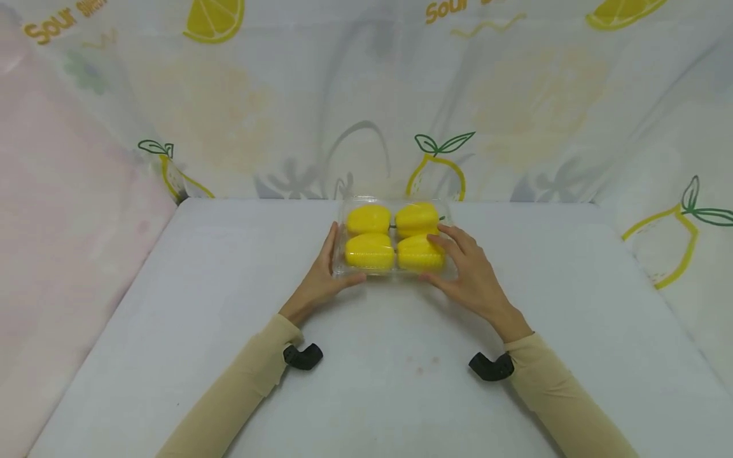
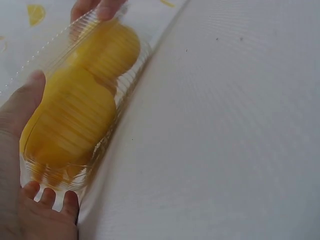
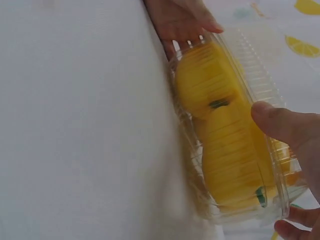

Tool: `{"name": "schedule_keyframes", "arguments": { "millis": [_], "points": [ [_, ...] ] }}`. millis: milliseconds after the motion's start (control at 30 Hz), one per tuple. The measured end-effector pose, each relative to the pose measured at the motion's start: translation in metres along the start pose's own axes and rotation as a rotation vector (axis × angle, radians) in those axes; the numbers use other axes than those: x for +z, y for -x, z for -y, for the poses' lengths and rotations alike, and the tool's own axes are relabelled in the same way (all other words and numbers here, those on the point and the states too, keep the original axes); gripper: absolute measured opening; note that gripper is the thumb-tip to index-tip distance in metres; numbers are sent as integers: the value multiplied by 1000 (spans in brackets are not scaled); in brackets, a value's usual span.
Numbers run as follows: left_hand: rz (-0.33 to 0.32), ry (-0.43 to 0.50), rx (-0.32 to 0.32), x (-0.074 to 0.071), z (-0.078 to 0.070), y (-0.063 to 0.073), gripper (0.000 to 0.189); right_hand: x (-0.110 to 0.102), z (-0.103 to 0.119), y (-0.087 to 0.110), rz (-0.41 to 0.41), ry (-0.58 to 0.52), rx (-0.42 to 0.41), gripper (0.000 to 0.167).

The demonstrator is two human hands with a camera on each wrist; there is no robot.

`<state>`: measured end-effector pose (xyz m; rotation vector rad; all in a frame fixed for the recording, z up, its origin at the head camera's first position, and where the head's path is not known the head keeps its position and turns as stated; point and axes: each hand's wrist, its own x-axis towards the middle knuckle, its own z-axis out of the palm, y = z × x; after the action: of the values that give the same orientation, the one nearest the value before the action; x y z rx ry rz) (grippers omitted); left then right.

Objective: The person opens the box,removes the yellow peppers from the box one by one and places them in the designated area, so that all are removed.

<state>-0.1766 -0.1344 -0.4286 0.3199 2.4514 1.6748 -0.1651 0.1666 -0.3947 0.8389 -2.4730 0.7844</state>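
Note:
A clear plastic clamshell box [image 1: 395, 275] stands toward the far edge of the table, packed with several yellow fruits [image 1: 369, 250] with short green stems. My left hand [image 1: 322, 277] grips the box's left end, its thumb along the front and its fingers around the side. At the other end my right hand [image 1: 474, 273] holds the right side, thumb at the front corner and fingers over the lid's edge. The left wrist view shows the ridged box wall [image 2: 75, 120] between thumb and fingers. In the right wrist view a green stem [image 3: 219, 103] shows through the plastic.
The white table [image 1: 401, 394] spreads in front of the box and to both sides. Behind it hangs a lemon-print cloth [image 1: 366, 95], which also lines the sides. Small black devices [image 1: 303, 357] sit at both wrists.

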Motion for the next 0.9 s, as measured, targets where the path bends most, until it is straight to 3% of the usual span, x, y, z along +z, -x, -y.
{"name": "schedule_keyframes", "arguments": {
  "millis": [367, 600, 900],
  "points": [
    [21, 8, -5, -4, -31, 12, 113, -18, 0, -11, 103, 149, -19, 65],
    [6, -14, 12, 1, 3, -5, 114, -24, 1, -14, 180, 310, -110, 63],
    [-8, 31, 46, 1, 5, -2, 115, -22, 9, -13, 240, 511, -218, 62]
  ]
}}
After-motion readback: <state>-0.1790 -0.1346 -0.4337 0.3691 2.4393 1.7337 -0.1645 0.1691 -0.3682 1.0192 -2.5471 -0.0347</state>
